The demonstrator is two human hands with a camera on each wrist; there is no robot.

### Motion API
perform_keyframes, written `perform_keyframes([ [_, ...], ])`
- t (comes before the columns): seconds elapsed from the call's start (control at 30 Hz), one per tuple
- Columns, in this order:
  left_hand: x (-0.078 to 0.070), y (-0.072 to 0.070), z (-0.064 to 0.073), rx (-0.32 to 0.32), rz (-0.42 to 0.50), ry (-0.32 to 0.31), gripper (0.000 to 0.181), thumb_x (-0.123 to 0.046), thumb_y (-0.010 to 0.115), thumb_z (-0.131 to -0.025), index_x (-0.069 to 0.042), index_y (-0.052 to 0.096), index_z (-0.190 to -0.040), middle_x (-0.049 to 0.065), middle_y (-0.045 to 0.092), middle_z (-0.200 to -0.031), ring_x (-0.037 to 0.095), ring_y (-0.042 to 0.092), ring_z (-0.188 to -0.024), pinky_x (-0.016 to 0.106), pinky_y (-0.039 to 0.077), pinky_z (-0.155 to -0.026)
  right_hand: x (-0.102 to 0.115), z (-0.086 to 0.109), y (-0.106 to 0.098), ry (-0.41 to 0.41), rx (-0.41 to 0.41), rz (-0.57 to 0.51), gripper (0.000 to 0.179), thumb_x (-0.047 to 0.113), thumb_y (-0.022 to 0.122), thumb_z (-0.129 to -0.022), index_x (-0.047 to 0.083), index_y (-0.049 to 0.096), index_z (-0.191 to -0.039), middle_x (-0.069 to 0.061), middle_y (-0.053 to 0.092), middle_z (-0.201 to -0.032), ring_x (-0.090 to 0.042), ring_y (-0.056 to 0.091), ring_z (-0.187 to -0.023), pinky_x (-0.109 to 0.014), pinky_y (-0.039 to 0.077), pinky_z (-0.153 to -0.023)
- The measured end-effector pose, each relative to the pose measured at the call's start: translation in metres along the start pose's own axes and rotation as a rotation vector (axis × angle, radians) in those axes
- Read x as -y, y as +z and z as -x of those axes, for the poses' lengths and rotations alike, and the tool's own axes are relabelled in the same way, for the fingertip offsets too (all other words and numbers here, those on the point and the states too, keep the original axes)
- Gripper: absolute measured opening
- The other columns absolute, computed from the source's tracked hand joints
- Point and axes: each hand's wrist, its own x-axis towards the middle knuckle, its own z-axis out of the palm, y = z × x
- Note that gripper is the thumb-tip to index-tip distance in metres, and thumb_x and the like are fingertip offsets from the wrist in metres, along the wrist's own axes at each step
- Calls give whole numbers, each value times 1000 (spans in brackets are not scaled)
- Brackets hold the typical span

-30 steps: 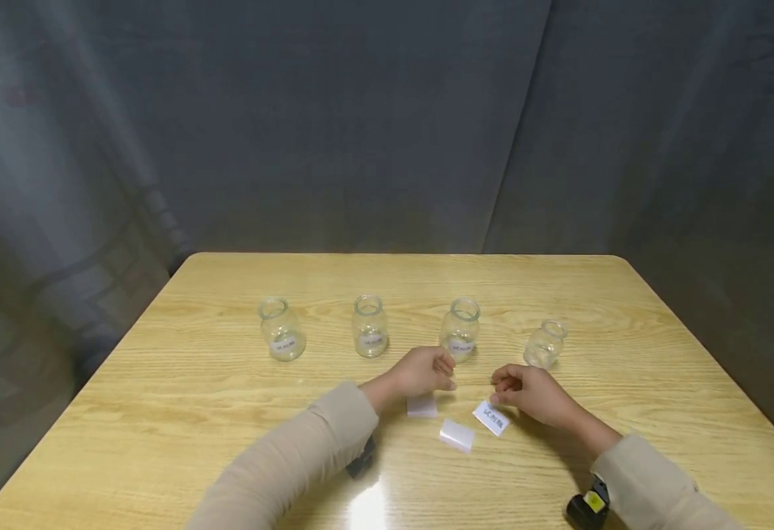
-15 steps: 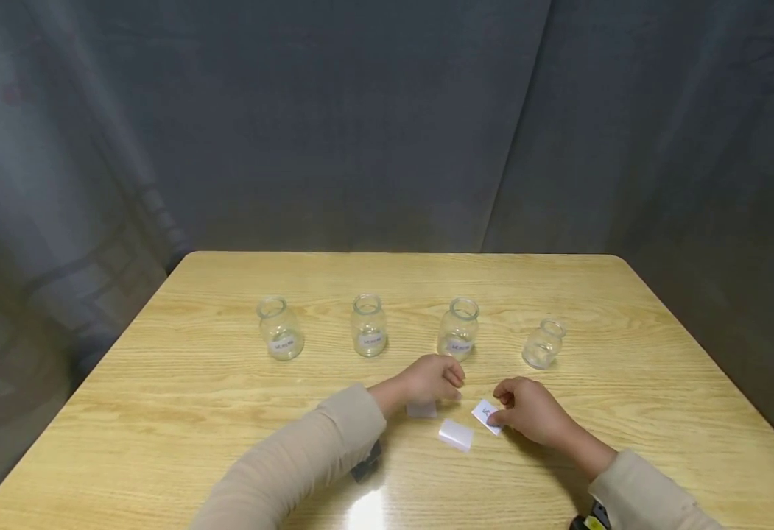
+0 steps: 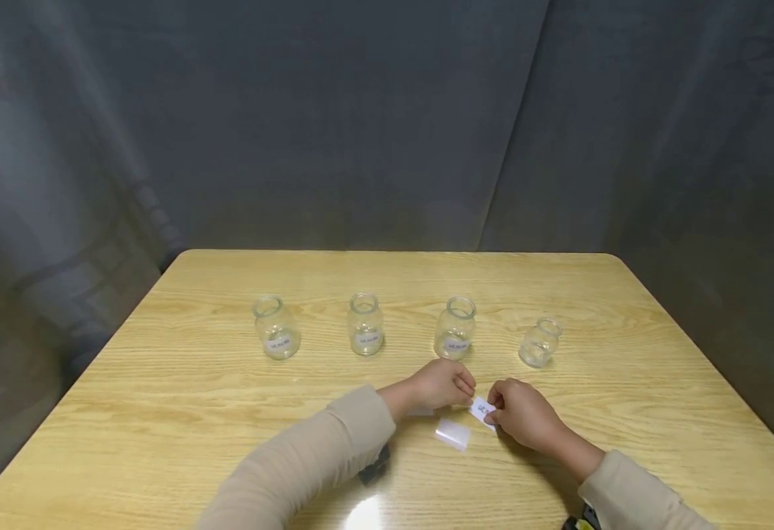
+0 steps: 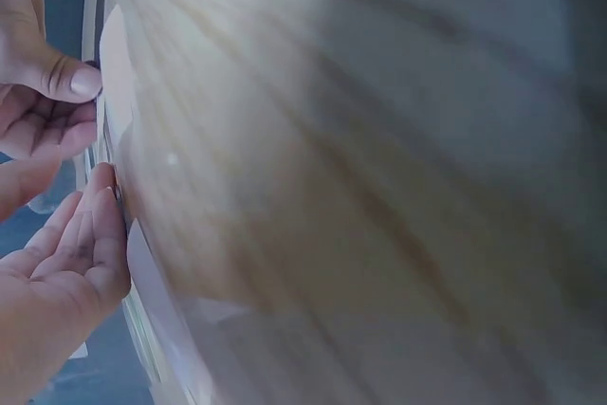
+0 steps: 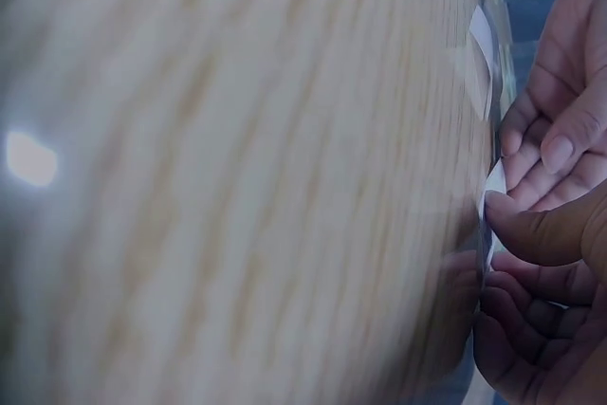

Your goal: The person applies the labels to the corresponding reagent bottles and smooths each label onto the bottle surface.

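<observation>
A white label point(image 3: 482, 408) with dark writing lies at the front middle of the table, tilted slightly. My right hand point(image 3: 527, 417) pinches its right end, thumb on top, covering part of the writing. From the left, my left hand point(image 3: 442, 383) comes in with loosely bent fingers, their tips right at the label's left corner. In the right wrist view the thumb bears on the white label point(image 5: 495, 194). A second white label point(image 3: 453, 434) lies blank side up just in front, and a third label point(image 3: 421, 412) is mostly hidden under my left wrist.
Three glass jars, the left jar point(image 3: 277, 330), the middle jar point(image 3: 365, 325) and the right jar point(image 3: 456, 330), stand in a row bearing written labels. A smaller glass jar point(image 3: 539, 344) at the far right shows no label. Grey curtain point(image 3: 360, 132) hangs behind the wooden table point(image 3: 214, 412).
My right hand has come down over the label and now pinches its right end. My left hand has moved right and slightly nearer, up to the label's left corner.
</observation>
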Motion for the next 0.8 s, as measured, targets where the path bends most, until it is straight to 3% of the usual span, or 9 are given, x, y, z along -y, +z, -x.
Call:
perform_keyframes([
  [0.2, -2, 2, 0, -2, 76, -59, 19, 8, 61, -72, 4, 58, -91, 3, 60, -74, 9, 54, -63, 18, 46, -57, 0, -2, 2, -6, 2, -29, 20, 4, 72, -65, 5, 53, -71, 0, 43, -64, -12, 40, -57, -26, 35, -50],
  [0.3, -2, 2, -1, -21, 64, -78, 18, 6, 61, -73, 3, 59, -91, 2, 60, -72, 8, 52, -59, 19, 45, -53, -1, -2, 2, -7, 8, -52, 21, 4, 72, -65, 4, 51, -72, -1, 42, -64, -13, 39, -58, -26, 34, -51],
  [0.43, -2, 4, -3, -51, 32, -70, 16, 2, 62, -74, 2, 60, -90, 4, 61, -72, 7, 50, -56, 17, 43, -50, -2, -3, 1, -4, 21, -82, 22, 4, 71, -66, 4, 51, -74, -2, 40, -65, -14, 38, -59, -26, 33, -51],
  [0.53, -3, 6, -5, -64, 60, -62, 15, 3, 62, -74, 3, 60, -88, 5, 61, -72, 6, 47, -52, 16, 41, -47, -4, -4, 1, -8, 21, -105, 24, 4, 72, -65, 5, 50, -73, -2, 40, -65, -14, 38, -59, -25, 32, -51],
  [0.67, -3, 8, -5, -44, 112, -56, 14, 6, 61, -73, 2, 60, -86, 2, 58, -67, 7, 44, -48, 15, 37, -43, -7, -4, -1, -17, 30, -144, 25, 4, 70, -67, 6, 46, -71, 0, 40, -62, -12, 37, -56, -23, 31, -48],
  [0.8, -4, 8, -5, -34, 67, -34, 9, 0, 60, -76, -3, 62, -84, -3, 54, -63, 7, 44, -50, 15, 38, -44, -9, -6, -4, -26, 61, -210, 22, 3, 65, -73, 7, 43, -71, 1, 38, -59, -11, 35, -53, -21, 29, -44],
])
